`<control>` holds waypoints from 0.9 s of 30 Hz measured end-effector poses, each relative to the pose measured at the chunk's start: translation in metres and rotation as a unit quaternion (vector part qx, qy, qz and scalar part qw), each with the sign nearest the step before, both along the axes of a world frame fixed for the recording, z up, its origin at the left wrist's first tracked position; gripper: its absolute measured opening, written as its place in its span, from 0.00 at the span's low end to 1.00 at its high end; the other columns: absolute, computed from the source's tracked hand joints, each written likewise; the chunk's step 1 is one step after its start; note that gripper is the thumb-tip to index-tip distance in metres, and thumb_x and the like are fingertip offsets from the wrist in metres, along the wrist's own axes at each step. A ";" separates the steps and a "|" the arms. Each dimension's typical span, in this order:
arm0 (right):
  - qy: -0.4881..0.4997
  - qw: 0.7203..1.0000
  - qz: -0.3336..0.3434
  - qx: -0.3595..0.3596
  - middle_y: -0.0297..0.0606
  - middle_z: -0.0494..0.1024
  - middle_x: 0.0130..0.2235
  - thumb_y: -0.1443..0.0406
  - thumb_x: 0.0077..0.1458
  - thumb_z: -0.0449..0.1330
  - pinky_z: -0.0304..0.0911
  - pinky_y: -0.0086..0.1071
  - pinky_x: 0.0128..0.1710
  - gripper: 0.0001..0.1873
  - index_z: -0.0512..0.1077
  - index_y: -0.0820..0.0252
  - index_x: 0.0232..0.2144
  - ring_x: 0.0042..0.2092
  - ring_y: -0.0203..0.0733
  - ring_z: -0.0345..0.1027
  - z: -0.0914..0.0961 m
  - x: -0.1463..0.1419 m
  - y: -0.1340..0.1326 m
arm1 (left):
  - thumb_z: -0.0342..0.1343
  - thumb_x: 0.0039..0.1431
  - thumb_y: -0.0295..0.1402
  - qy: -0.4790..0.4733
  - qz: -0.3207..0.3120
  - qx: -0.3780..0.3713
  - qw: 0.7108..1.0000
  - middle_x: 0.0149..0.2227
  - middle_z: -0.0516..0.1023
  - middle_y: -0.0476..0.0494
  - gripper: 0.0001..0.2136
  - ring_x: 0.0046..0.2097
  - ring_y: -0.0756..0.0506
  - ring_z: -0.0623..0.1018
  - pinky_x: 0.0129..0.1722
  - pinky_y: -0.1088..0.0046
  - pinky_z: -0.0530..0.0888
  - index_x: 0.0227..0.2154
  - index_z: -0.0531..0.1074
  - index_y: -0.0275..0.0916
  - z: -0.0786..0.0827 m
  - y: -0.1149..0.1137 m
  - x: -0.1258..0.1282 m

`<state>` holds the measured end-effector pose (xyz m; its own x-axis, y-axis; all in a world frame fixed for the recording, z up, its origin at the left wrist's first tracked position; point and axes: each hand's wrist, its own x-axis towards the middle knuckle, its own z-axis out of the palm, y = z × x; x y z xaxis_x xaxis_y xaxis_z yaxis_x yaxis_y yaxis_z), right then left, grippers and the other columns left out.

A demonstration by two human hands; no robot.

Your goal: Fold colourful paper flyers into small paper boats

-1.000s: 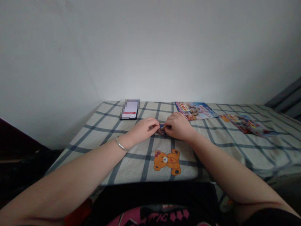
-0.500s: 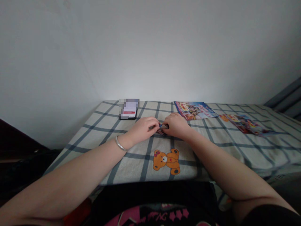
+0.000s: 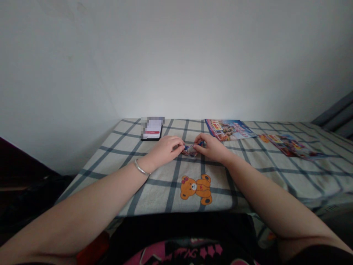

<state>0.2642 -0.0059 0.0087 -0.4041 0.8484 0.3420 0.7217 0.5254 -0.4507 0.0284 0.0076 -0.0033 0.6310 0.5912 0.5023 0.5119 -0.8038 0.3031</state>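
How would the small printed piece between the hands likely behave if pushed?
The small printed piece looks like folded paper, so it would probably feel light. Its angled edges suggest some stiffness, though it could crumple under pressure. Lacking visible rounded sides, it seems unlikely to roll.

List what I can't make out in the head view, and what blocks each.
All in the head view:
- Small multicoloured folded printed paper: both ends, hidden by the bare left hand and bare right hand.
- Flat black-edged phone: upper and left parts, hidden by pixelation.
- Two colourful printed leaflets: fine print, too small and blurred.
- Dark grey ridged object: remainder, cut by the right edge.
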 end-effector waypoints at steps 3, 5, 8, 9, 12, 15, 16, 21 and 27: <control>-0.002 1.000 -0.004 -0.002 0.37 0.80 0.37 0.55 0.53 0.65 0.64 0.34 0.42 0.13 0.73 0.57 0.34 0.40 0.42 0.72 -0.001 0.003 0.002 | 0.57 0.62 0.39 0.004 0.042 -0.014 0.999 0.36 0.78 0.47 0.08 0.40 0.44 0.76 0.44 0.64 0.70 0.32 0.72 0.40 -0.001 0.000 -0.001; -0.022 1.000 -0.006 -0.004 0.38 0.80 0.36 0.51 0.49 0.68 0.63 0.34 0.41 0.16 0.75 0.57 0.33 0.41 0.44 0.72 -0.002 0.004 0.003 | 0.61 0.59 0.41 0.008 0.065 -0.010 0.998 0.35 0.78 0.47 0.10 0.40 0.44 0.75 0.43 0.64 0.69 0.33 0.71 0.40 -0.002 0.001 -0.001; -0.043 0.999 -0.022 0.000 0.38 0.80 0.36 0.50 0.47 0.69 0.62 0.34 0.40 0.18 0.76 0.57 0.31 0.41 0.45 0.71 -0.003 0.005 0.005 | 0.63 0.56 0.44 0.015 0.094 -0.004 0.995 0.35 0.77 0.47 0.13 0.39 0.43 0.74 0.42 0.65 0.67 0.31 0.71 0.40 -0.003 0.001 0.000; -0.044 0.999 -0.029 0.001 0.38 0.79 0.35 0.50 0.47 0.69 0.62 0.34 0.39 0.17 0.76 0.57 0.30 0.40 0.45 0.71 -0.003 0.005 0.005 | 0.63 0.56 0.45 0.019 0.104 -0.004 0.994 0.34 0.77 0.47 0.13 0.39 0.43 0.74 0.42 0.65 0.67 0.31 0.71 0.40 -0.003 0.001 0.000; -0.041 0.998 -0.041 -0.011 0.37 0.79 0.32 0.51 0.48 0.68 0.60 0.32 0.37 0.16 0.74 0.57 0.26 0.38 0.43 0.71 -0.003 0.004 0.005 | 0.62 0.57 0.46 0.025 0.126 -0.014 0.992 0.32 0.77 0.47 0.15 0.37 0.43 0.74 0.40 0.65 0.66 0.29 0.70 0.39 -0.002 0.002 0.002; -0.036 0.997 -0.051 -0.041 0.35 0.79 0.30 0.52 0.51 0.66 0.59 0.31 0.34 0.16 0.73 0.57 0.23 0.35 0.40 0.70 -0.001 0.003 0.005 | 0.60 0.58 0.46 0.024 0.139 -0.010 0.990 0.31 0.76 0.47 0.16 0.37 0.44 0.73 0.39 0.66 0.66 0.26 0.69 0.39 -0.003 0.003 0.002; -0.036 0.996 -0.056 -0.052 0.34 0.79 0.30 0.52 0.52 0.65 0.58 0.31 0.34 0.16 0.73 0.57 0.23 0.35 0.40 0.70 -0.001 0.003 0.005 | 0.60 0.59 0.47 0.022 0.142 -0.003 0.990 0.31 0.75 0.47 0.17 0.37 0.44 0.73 0.39 0.66 0.66 0.25 0.69 0.39 -0.004 0.004 0.002; -0.057 0.993 -0.079 -0.071 0.34 0.78 0.28 0.51 0.54 0.63 0.57 0.31 0.31 0.18 0.72 0.57 0.23 0.33 0.39 0.70 -0.003 0.001 0.007 | 0.59 0.58 0.49 0.017 0.153 0.033 0.988 0.32 0.75 0.45 0.20 0.39 0.43 0.74 0.40 0.64 0.68 0.22 0.67 0.39 -0.012 0.008 0.001; -0.083 0.990 -0.083 -0.072 0.35 0.77 0.28 0.51 0.55 0.62 0.53 0.30 0.27 0.19 0.71 0.58 0.22 0.29 0.37 0.67 -0.005 0.000 0.010 | 0.60 0.57 0.50 0.025 0.180 -0.001 0.983 0.36 0.74 0.43 0.20 0.40 0.42 0.73 0.42 0.62 0.69 0.22 0.70 0.38 -0.018 0.009 -0.001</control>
